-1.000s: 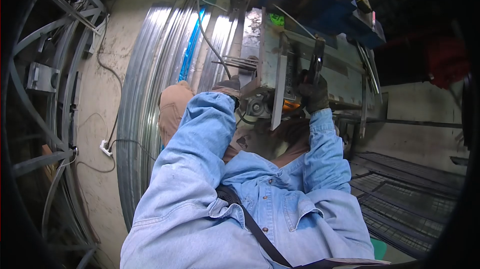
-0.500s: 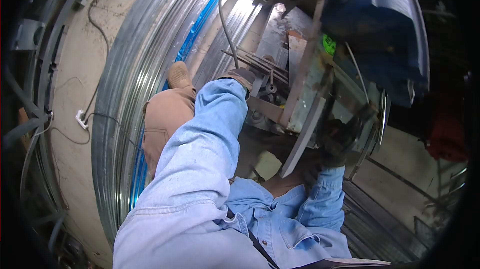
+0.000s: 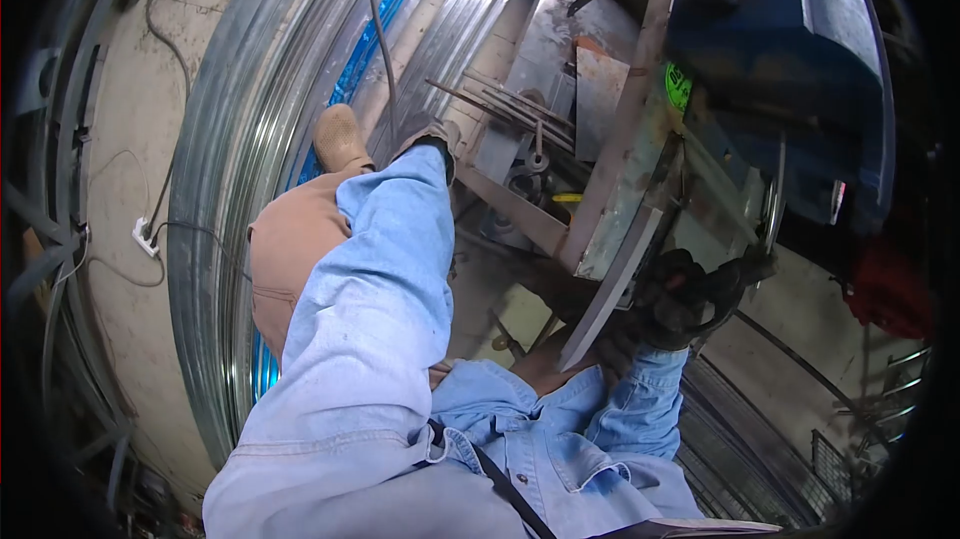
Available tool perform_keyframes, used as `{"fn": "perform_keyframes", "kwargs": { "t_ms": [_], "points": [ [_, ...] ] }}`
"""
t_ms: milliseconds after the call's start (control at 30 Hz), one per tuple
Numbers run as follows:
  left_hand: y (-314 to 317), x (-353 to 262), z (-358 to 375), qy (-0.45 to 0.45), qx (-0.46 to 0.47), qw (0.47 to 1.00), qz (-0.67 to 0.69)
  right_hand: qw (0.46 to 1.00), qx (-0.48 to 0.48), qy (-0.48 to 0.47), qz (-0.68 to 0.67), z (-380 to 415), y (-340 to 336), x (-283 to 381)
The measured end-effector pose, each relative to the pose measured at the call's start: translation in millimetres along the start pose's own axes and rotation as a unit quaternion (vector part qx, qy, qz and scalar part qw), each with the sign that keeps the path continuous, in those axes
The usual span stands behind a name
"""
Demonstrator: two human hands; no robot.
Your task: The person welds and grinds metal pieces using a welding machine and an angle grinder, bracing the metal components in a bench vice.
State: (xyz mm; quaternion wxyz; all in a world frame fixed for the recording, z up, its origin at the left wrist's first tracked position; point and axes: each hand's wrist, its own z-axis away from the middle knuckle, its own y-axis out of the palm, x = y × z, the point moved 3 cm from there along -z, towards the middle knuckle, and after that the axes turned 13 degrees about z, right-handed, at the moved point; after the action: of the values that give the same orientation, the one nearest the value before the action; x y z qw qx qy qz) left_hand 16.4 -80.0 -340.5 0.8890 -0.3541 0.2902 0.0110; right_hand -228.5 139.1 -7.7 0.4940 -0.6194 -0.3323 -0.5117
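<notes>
My left hand (image 3: 432, 135), in a dark glove, reaches out past the trouser leg at upper middle. A grey cable (image 3: 382, 49) runs down to it; its fingers are curled and mostly hidden, so whatever they hold does not show. At right, my right hand (image 3: 690, 304), in a black glove, has its fingers closed round the lower end of a metal bar handle (image 3: 779, 179). That bar hangs beside a large blue machine body (image 3: 785, 59) that looks like a bench vise. A flat grey metal bar (image 3: 612, 289) slants down from the steel stand, left of my right hand.
Long shiny metal profiles (image 3: 225, 199) lie on the floor at left, with a strip of blue film (image 3: 385, 24) among them. A white plug connector (image 3: 146, 237) lies farther left. Thin rods (image 3: 500, 104) and metal pieces rest on the stand (image 3: 610, 179). Something red (image 3: 890, 289) is at far right.
The view has shifted a little. My left hand and the cable have moved left in the picture. The bar handle has swung right to near upright, with my right hand at its lower end.
</notes>
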Motion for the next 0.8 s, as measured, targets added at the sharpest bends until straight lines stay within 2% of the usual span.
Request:
{"fn": "perform_keyframes", "kwargs": {
  "t_ms": [67,133,233,367,433,467,533,567,667,733,767,800],
  "points": [
    [-8.7,-6.9,-10.5,-0.003,-0.030,1.000,0.001,0.999,0.015,-0.019,-0.037,0.4,-1.3,2.0],
    [-19.0,-14.9,-22.0,-0.006,-0.052,0.999,0.003,0.996,0.007,0.027,0.079,-0.1,-3.1,7.3],
    [-29.5,-18.2,-32.5,-0.012,-0.064,0.998,0.013,0.994,-0.015,0.042,0.095,1.4,-2.0,4.0],
    [-38.0,-20.1,-42.9,-0.011,-0.050,0.998,0.025,0.998,-0.039,0.047,0.014,-1.5,10.7,13.4],
    [-42.0,-23.7,-48.0,-0.008,-0.040,0.999,0.031,0.980,-0.126,0.107,0.112,0.4,9.6,18.7],
    [-42.9,-26.6,-51.7,-0.007,-0.036,0.999,0.030,0.979,-0.136,0.103,0.113,1.8,5.5,16.3],
    [-43.9,-35.0,-57.2,-0.001,-0.029,0.999,0.031,0.978,-0.079,0.069,0.181,3.7,0.5,10.5],
    [-41.8,-38.2,-60.7,0.000,-0.021,0.999,0.027,0.989,-0.090,0.084,0.084,-1.2,9.9,18.0],
    [-33.1,-45.4,-67.9,0.000,-0.007,1.000,0.021,0.985,-0.087,0.088,0.123,-0.2,10.4,14.7],
    [-30.6,-52.5,-75.9,-0.001,0.000,1.000,0.016,0.973,-0.090,0.085,0.196,12.6,-6.6,-11.8],
    [-31.1,-54.2,-77.4,-0.001,0.001,1.000,0.016,0.977,-0.095,0.134,0.137,13.4,-7.6,-16.8],
    [-32.0,-54.8,-78.8,-0.001,0.000,1.000,0.016,0.974,-0.094,0.139,0.155,14.6,-8.1,-17.2]
  ]
}}
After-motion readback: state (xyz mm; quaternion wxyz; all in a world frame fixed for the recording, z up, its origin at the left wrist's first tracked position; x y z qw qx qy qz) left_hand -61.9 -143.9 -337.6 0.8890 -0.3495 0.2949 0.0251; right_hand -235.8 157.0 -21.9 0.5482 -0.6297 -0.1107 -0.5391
